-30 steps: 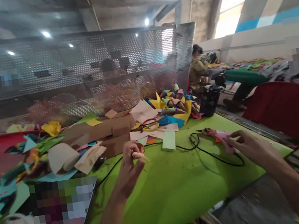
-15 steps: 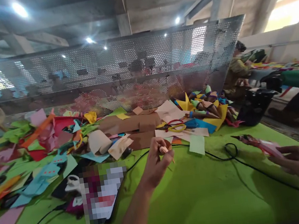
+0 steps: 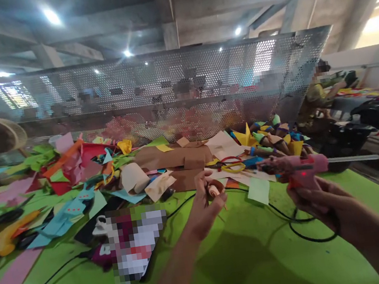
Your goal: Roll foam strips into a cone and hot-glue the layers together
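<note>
My left hand (image 3: pixel 204 206) is closed round a small rolled piece (image 3: pixel 214 190), tan with a spiral end like coiled paper, and a thin strand hangs below it. The fingers cover part of it. In my right hand (image 3: pixel 321 200) is a pink glue gun (image 3: pixel 302 170), gripped by its handle and raised above the table. Its nozzle points left toward the left hand, well apart from it. A clear glue stick (image 3: pixel 354 159) juts from its back. The gun's black cord (image 3: pixel 314 238) loops below the right hand.
On the green table (image 3: pixel 264 263) lie a phone (image 3: pixel 144 243), a yellow glue gun (image 3: pixel 14 234), scissors with red and yellow handles (image 3: pixel 232 168) and heaps of coloured paper (image 3: pixel 68 165). A perforated metal screen (image 3: pixel 152 86) stands behind. Another person (image 3: pixel 320 89) sits at far right.
My right hand has lifted the pink glue gun off the lower right and brought it left, nearer my left hand. The left hand keeps its hold. The whole view has shifted slightly.
</note>
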`<action>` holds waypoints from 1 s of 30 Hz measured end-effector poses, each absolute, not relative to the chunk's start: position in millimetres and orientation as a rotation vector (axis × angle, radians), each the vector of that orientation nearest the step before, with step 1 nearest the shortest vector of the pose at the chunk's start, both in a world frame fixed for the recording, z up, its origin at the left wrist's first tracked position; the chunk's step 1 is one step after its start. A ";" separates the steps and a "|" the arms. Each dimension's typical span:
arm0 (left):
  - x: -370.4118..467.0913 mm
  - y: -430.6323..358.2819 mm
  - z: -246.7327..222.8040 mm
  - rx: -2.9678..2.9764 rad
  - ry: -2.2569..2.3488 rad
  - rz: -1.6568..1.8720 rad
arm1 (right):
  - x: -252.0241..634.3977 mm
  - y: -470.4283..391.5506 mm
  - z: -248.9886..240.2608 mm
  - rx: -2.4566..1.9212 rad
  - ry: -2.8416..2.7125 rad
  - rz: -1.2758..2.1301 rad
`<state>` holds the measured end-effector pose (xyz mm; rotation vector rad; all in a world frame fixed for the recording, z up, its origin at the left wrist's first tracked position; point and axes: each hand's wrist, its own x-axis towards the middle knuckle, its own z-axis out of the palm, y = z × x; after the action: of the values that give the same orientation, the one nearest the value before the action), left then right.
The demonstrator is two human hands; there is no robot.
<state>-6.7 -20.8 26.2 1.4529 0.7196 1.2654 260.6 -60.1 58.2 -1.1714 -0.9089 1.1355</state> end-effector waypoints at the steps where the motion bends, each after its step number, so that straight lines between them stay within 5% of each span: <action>1: -7.1 -20.6 26.6 1.449 0.730 1.261 | 253.6 -58.8 60.9 -1.189 -0.966 1.161; 13: -9.9 -20.3 27.1 1.474 0.794 1.240 | 214.6 -54.2 58.4 -1.380 -1.636 0.839; 30: -9.2 -17.9 27.0 1.416 0.775 1.177 | 207.8 -47.7 55.0 -1.399 -1.722 0.809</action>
<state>-9.2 -17.9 27.0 1.4155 0.7748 1.1767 207.8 -47.7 55.0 -1.3994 -1.7218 0.8094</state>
